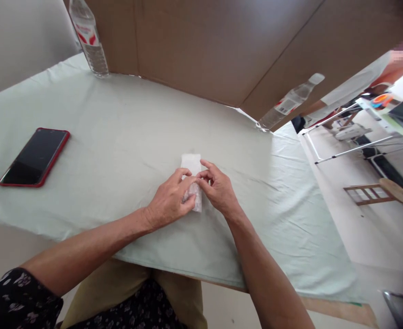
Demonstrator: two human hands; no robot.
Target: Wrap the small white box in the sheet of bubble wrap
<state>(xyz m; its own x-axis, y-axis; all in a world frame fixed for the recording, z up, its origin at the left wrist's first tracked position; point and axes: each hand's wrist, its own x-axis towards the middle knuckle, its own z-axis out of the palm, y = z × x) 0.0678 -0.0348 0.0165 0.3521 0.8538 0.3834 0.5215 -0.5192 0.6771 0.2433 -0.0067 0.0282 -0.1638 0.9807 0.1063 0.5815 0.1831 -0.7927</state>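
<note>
A small white packet (191,161), narrow and upright in the view, lies on the pale green cloth near the middle. Its lower part looks bumpy and partly see-through. My left hand (173,197) is over its left side, fingers bent, with thumb and index finger around the lower part. From the right, my right hand (218,186) reaches the packet's right edge, thumb and fingertips drawn together close to my left index finger. Whatever is between the right fingertips is too small to make out.
A black phone with a red case (35,157) lies at the left. Water bottles stand at the back left (91,45) and back right (287,106), against a cardboard screen (194,45). A wooden stool (393,191) and a person's arm show beyond the table at right.
</note>
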